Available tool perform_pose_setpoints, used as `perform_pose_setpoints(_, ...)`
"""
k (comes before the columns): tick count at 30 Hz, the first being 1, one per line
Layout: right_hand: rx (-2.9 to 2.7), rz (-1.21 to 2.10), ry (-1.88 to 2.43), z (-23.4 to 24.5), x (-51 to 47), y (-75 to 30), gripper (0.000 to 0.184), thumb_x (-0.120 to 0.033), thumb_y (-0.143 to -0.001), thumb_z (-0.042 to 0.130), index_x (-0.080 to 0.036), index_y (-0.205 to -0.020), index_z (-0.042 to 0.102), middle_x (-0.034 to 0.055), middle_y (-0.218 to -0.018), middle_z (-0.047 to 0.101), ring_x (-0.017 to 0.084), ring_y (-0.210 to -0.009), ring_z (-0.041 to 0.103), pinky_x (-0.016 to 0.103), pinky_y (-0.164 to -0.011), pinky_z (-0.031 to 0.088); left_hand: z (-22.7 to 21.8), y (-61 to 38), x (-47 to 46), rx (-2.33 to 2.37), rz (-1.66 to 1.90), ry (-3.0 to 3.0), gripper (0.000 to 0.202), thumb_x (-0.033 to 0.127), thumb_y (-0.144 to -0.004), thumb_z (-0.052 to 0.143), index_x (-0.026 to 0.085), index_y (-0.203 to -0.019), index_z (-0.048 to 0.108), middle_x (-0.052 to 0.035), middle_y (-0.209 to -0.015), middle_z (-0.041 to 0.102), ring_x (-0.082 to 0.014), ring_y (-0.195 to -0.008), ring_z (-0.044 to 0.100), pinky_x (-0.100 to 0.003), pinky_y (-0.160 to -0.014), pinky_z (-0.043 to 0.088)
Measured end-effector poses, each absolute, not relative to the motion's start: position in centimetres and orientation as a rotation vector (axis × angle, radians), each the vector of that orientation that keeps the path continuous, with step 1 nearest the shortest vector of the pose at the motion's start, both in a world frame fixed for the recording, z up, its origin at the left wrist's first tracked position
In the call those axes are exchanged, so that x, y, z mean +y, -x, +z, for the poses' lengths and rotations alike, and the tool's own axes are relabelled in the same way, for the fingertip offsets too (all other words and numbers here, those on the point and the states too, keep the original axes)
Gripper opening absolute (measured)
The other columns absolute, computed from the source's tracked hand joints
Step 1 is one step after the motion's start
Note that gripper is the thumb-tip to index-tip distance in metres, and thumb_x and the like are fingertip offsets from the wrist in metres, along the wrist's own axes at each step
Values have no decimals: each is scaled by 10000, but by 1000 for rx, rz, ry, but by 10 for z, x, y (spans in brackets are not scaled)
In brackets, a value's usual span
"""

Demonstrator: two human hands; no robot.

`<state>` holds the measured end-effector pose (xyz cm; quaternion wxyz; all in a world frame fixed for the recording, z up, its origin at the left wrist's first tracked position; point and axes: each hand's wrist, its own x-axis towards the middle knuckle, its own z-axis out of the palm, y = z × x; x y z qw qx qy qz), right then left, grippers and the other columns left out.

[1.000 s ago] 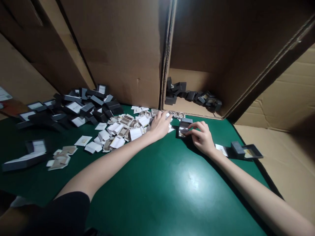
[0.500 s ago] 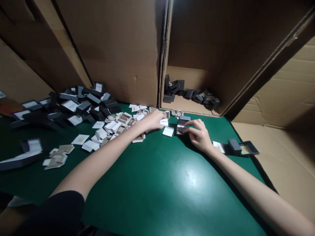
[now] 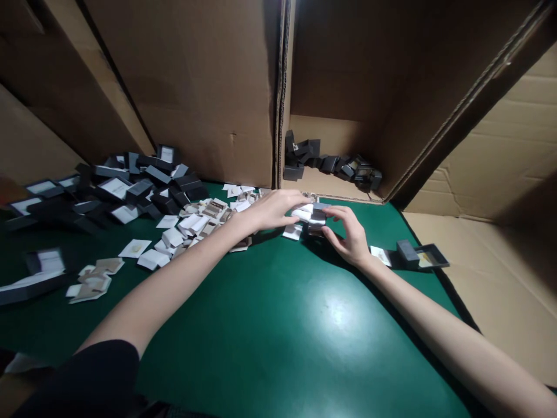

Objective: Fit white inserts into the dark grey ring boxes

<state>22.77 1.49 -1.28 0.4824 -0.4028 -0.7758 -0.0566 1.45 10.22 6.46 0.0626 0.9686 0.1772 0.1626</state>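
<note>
My left hand (image 3: 275,210) reaches over the table with thumb and fingers closed on a white folded card insert (image 3: 301,214). That insert is against the left side of a small dark grey box (image 3: 319,216), and I cannot tell whether any of it is inside. Thumb and fingers of my right hand (image 3: 349,237) grip the box from its right side. Just below the insert a flat white card (image 3: 292,232) lies on the green table (image 3: 261,325). Left of my left hand spreads a heap of white and grey-brown folded inserts (image 3: 195,223).
Many dark boxes (image 3: 139,188) are piled at the left, some open with white inside. An open cardboard carton (image 3: 335,186) at the back holds several dark boxes (image 3: 331,164). Right of my hand stands another open dark box (image 3: 408,253) by a white card (image 3: 380,255).
My left hand has moved right with the white insert, bringing it up against the dark box. My right hand stays at the box, its fingers slightly wider apart. The view has shifted a little.
</note>
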Motion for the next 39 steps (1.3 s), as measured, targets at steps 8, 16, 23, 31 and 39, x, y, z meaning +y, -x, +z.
perform_pose_setpoints(8, -1855, -186, 966, -11, 11, -223, 342, -201, -838, 583, -229, -1170, 505, 91, -998, 572, 199, -870, 583, 367, -723, 534, 63, -23, 84, 334, 496, -2854, 474, 161, -870, 525, 211, -1328, 411, -97, -1291, 556, -235, -1168, 543, -369, -954, 451)
perform_pose_setpoints(16, -1762, -186, 951, -11, 8, -216, 207, -139, -836, 549, -242, -1008, 602, 41, -833, 574, 164, -737, 582, 322, -631, 514, 61, -27, 86, 460, 787, -2442, 540, 65, -798, 532, 212, -1305, 416, -95, -1322, 502, -208, -1161, 545, -368, -940, 501)
perform_pose_setpoints(23, -1793, -238, 871, -14, 9, -214, 189, -128, -844, 561, -230, -1001, 585, 45, -839, 617, 150, -715, 598, 300, -619, 509, 50, -33, 94, 548, 714, -2011, 219, 188, -773, 653, 99, -973, 637, -114, -1034, 659, -174, -867, 650, -353, -783, 553)
perform_pose_setpoints(31, -1842, -372, 877, -13, 8, -219, 301, -185, -805, 641, -276, -1084, 573, 66, -965, 594, 208, -894, 597, 371, -728, 531, 43, -34, 92, 433, 654, -1884, 480, 78, -704, 656, 138, -1171, 560, -152, -1209, 602, -255, -1127, 583, -370, -849, 537)
perform_pose_setpoints(39, -1897, -314, 927, -12, 13, -224, 433, -237, -791, 667, -259, -1191, 506, 118, -1211, 558, 269, -1112, 559, 464, -882, 503, 47, -33, 89, 403, 637, -1721, 737, 133, -736, 675, 182, -1380, 320, -184, -1203, 616, -208, -890, 685, -373, -810, 555)
